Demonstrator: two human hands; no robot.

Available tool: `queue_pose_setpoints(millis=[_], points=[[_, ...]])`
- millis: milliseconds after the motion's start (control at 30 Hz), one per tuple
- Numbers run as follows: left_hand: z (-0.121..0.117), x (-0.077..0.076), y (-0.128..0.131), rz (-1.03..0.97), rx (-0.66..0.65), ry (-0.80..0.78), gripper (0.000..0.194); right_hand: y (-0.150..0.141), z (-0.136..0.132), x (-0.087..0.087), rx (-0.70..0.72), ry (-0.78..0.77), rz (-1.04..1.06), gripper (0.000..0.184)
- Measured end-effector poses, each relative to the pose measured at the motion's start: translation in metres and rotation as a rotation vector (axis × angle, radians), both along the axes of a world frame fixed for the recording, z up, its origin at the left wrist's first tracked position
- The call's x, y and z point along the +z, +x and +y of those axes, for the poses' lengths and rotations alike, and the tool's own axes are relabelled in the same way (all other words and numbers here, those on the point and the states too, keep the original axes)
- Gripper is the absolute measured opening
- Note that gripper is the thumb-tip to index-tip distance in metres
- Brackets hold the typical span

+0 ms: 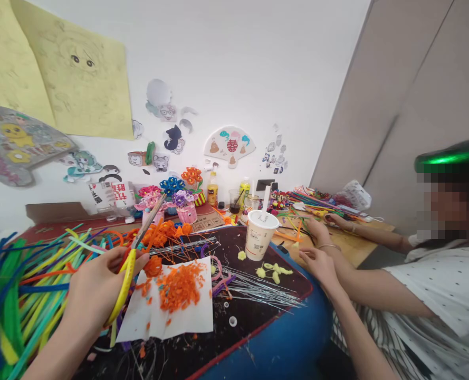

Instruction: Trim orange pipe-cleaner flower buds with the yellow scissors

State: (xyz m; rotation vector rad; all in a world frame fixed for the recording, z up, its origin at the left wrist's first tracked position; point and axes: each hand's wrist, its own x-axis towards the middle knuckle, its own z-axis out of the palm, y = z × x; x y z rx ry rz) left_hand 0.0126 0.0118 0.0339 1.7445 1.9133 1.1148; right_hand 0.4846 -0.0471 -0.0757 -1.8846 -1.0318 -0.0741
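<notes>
My left hand (95, 285) is closed around scissors (128, 277) with yellow handles, their blades pointing up and away. Below and right of it, a white paper sheet (179, 322) carries a heap of orange fuzzy clippings (181, 287). Orange fuzzy flowers (163, 232) on stems lie just past my left fingertips. My right hand (317, 266) reaches over the table's right side, thumb and fingers close together at a small pale yellow bit (296, 245); its shape is too small to make out. Pale yellow fuzzy pieces (276, 272) lie left of this hand.
A lidded paper cup (260, 237) with a straw stands mid-table. Thin wires (258, 290) lie before it; colourful pipe cleaners (32, 290) pile at left. Potted fuzzy flowers (185, 208) and bottles (212, 190) line the back. A co-worker (436, 295) sits at right, arms on the wooden table.
</notes>
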Motion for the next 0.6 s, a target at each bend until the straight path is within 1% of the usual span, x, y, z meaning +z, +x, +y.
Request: queue_pose_setpoints(millis=[67,167,233,267,367,467,500,600], points=[[0.0,0.0,0.001,0.016,0.0,-0.023,0.041,0.0,0.002,-0.003,0.058,-0.028,-0.012,0.016],[0.001,-0.002,0.001,0.042,-0.004,-0.032,0.039,-0.002,-0.003,-0.004,0.069,-0.03,-0.044,0.024],[0.002,-0.003,0.001,0.054,-0.01,-0.036,0.039,-0.006,-0.009,0.0,0.074,-0.014,-0.073,0.029],[0.003,-0.003,0.002,0.059,-0.009,-0.04,0.039,-0.01,-0.013,0.004,0.098,-0.013,-0.085,0.029],[0.001,-0.002,0.002,0.078,-0.003,-0.06,0.042,-0.03,-0.022,0.02,0.246,-0.057,-0.095,0.027],[-0.002,0.001,0.004,0.09,-0.005,-0.074,0.044,-0.059,-0.024,0.034,0.501,-0.12,-0.088,0.031],[-0.003,0.002,0.004,0.09,-0.009,-0.076,0.044,-0.068,-0.023,0.037,0.539,-0.128,-0.101,0.031],[-0.003,0.002,0.004,0.086,-0.009,-0.073,0.042,-0.09,-0.016,0.04,0.575,-0.136,-0.184,0.028]])
